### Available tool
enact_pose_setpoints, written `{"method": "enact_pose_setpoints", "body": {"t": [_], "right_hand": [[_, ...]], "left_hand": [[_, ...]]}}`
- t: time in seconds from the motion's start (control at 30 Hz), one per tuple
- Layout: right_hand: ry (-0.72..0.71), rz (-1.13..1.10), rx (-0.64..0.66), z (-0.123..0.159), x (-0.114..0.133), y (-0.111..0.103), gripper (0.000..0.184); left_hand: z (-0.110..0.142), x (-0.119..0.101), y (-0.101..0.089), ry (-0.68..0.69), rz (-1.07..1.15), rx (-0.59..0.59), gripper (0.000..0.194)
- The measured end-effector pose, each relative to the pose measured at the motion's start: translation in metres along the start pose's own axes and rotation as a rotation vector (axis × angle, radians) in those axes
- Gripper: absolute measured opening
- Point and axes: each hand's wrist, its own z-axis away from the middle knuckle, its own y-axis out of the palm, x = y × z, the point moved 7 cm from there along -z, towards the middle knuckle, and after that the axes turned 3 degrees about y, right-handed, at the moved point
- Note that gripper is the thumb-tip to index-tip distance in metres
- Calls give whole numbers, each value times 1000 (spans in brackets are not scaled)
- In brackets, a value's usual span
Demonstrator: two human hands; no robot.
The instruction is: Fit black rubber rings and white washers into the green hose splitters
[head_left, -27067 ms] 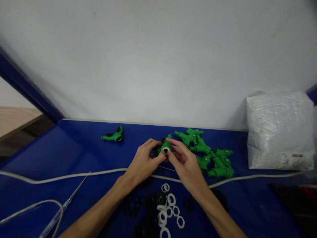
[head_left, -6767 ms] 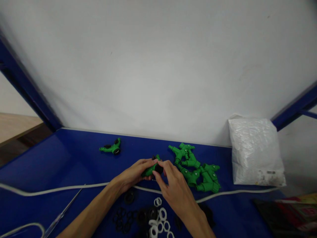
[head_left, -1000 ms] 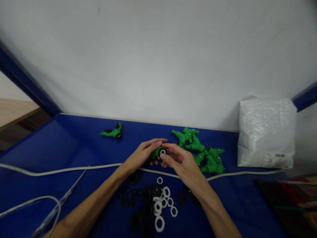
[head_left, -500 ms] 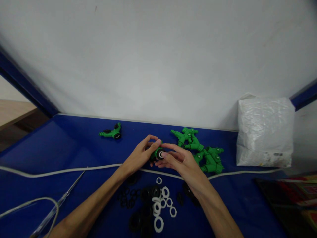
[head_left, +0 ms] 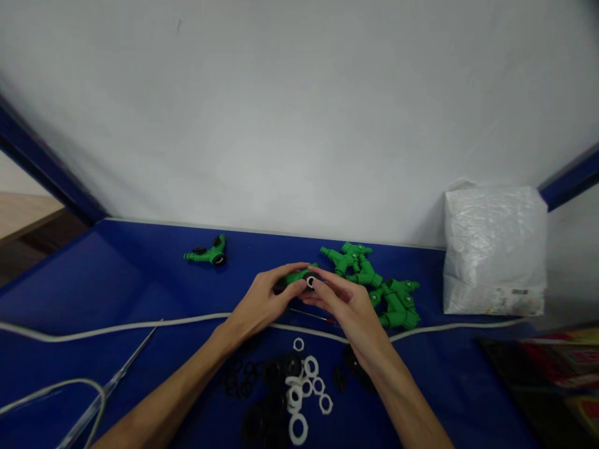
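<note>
So we've got the green fitting point(head_left: 296, 278) pinched up off the blue bench point(head_left: 116, 293), roughly mid-bench and a bit toward the far side. Our left hand point(head_left: 262, 304) is wrapped around its body with the fingers closed on it, which keeps it steady, and our right hand point(head_left: 344, 304) comes in from the right with the fingertips closed down around the open end, where a small white ring point(head_left: 310, 282) sits. The fitting's long axis runs pretty much left to right, ring end facing right and slightly toward us, probably so we can see into it. Spare white rings point(head_left: 304, 386) and black washers point(head_left: 262, 380) lie near us, more green fittings point(head_left: 379, 287) are piled just to the right, and one lone green fitting point(head_left: 206, 254) sits off to the far left.
</note>
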Motion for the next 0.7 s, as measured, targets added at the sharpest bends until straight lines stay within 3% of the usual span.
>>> {"method": "enact_pose_setpoints", "body": {"t": [0.23,0.7], "right_hand": [[-103,95,1,-1,2,5,44],[-229,120,-2,0,1,9,29]], "left_hand": [[1,-4,0,90,-133,-17,42],[3,-10,2,90,-187,-92,45]]}}
